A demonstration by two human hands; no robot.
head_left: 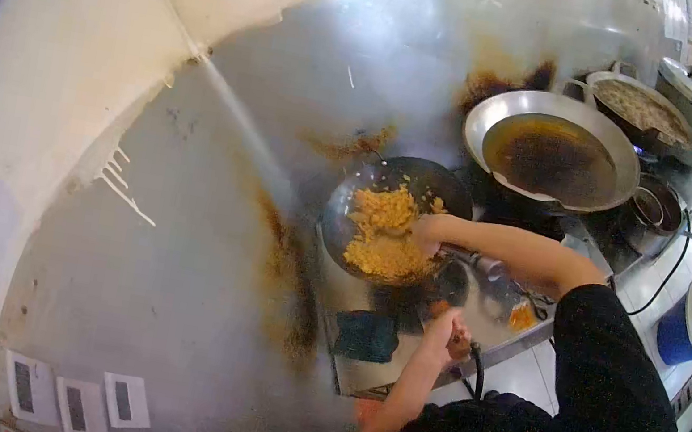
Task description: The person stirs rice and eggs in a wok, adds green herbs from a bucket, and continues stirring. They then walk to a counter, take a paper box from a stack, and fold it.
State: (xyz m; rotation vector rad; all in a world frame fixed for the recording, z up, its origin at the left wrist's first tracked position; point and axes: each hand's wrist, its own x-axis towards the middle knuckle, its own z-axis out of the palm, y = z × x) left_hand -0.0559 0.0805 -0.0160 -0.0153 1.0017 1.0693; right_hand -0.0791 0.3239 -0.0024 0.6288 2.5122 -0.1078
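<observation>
A dark wok (450, 187) sits on the steel stove top, holding yellow-orange food like fried rice (386, 209). My left hand (443, 333) is closed around the wok's brown handle (460, 341) on the near side. Over the food, my right hand (428, 233) is closed on a cooking utensil (483, 264); its metal end sticks out behind my fist. The utensil's working end is mostly hidden by the hand and the food. A folded dark cloth (366, 335) lies on the stove top left of my left hand.
A wide metal pan of dark oil (555, 156) stands right of the wok. Behind it are another filled pan (643, 109) and a lidded pot (691, 94). A smaller pot (651, 219) sits nearer. Orange food scraps (522, 315) lie by the stove edge. A steel wall (173, 279) borders the left.
</observation>
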